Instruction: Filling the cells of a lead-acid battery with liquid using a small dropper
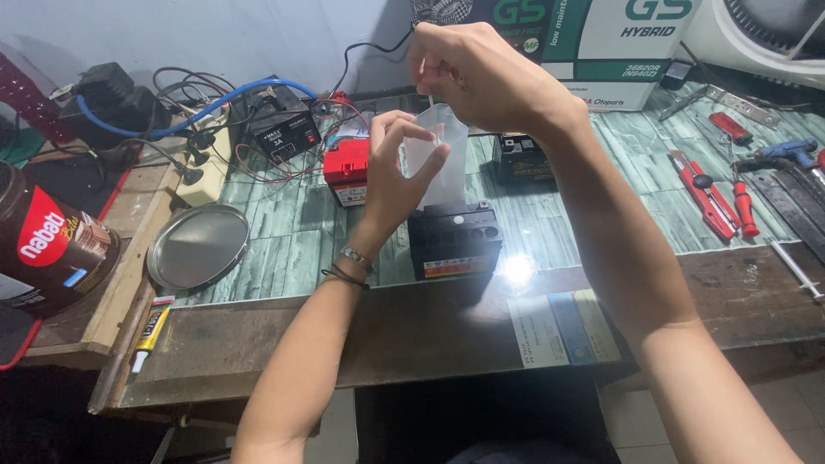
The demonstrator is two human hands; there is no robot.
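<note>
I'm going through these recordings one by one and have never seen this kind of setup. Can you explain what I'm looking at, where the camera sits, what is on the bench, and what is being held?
There is no machine here: a person works with two bare hands, and the single picture comes from a camera worn on the head, looking down.

The left hand holds a clear plastic container above a small black battery on the glass-topped bench. The right hand pinches something at the container's top; what it is, is too small to tell.

Around them lie a red battery, a black charger box with wires, a round metal lid, a glue tube, a brown tin, and red-handled tools at the right.
</note>
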